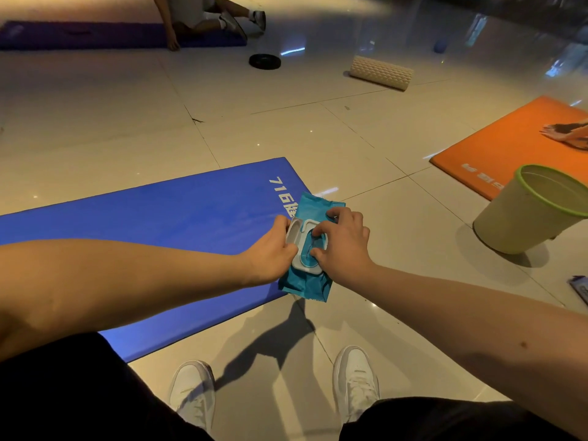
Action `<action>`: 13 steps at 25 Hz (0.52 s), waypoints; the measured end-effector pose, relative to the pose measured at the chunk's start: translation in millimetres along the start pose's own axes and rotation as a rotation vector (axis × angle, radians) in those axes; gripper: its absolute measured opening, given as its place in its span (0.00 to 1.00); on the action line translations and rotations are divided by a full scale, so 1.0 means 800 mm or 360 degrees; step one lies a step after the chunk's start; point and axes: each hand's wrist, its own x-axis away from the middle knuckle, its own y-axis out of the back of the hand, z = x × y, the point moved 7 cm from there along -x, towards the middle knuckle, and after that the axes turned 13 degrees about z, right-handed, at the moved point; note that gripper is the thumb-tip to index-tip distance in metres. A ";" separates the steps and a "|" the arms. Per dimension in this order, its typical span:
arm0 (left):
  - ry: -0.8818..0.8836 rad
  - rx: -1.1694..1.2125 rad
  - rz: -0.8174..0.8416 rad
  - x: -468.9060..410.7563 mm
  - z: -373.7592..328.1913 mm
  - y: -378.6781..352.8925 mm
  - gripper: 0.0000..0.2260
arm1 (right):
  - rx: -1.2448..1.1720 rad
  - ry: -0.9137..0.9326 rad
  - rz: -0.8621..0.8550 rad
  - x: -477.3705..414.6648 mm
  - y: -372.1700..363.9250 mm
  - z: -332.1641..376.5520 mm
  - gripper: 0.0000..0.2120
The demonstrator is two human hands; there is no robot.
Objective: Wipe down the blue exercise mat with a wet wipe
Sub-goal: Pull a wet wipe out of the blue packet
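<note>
A person looks down at a glossy, cream-tiled floor [318,138] with dark grout lines and small reflections of ceiling lights. The blue exercise mat [159,218] lies flat on the tiles, running from the centre out toward 9 o'clock, with white printed characters near its end.

Over the mat's near corner, at the centre of the view, both hands hold a teal wet wipe pack [307,281] above the floor. The left hand [270,253] grips the pack's left side with curled fingers. The pack's white flip lid [294,230] stands open beside that hand. The right hand [342,246] curls over the pack's right side, its thumb and first finger drawn together at the opening. Whether a wipe is pinched there cannot be told.

A pale bin [521,218] with a green rim stands on the tiles at 3 o'clock. An orange mat [509,144] lies at 2 o'clock. A ridged cream foam roller [380,73] rests at 1 o'clock. A black weight plate [264,61] sits at 12 o'clock. A purple mat [95,35] lies at 11 o'clock, with another person [191,11] sitting at its end. The wearer's white shoes [192,393] stand on the floor at 6 o'clock.
</note>
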 end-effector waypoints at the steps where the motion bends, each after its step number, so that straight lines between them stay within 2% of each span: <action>1: -0.0006 -0.0007 -0.0008 0.000 0.000 0.001 0.09 | -0.0002 -0.0001 0.0000 0.000 0.000 0.001 0.10; 4: 0.0025 0.0023 -0.0080 0.000 0.005 0.006 0.08 | -0.0002 0.0052 -0.0039 0.003 0.002 0.005 0.05; 7: 0.0092 0.0162 -0.0192 -0.003 0.012 0.014 0.08 | 0.0121 0.0242 -0.0097 0.012 0.003 0.018 0.05; 10: 0.0134 0.0283 -0.0297 -0.003 0.013 0.022 0.06 | 0.0180 0.0297 0.0071 0.015 -0.008 0.027 0.03; 13: 0.0191 0.0377 -0.0337 -0.002 0.018 0.022 0.05 | 0.0024 0.0266 0.0222 0.014 -0.015 0.025 0.07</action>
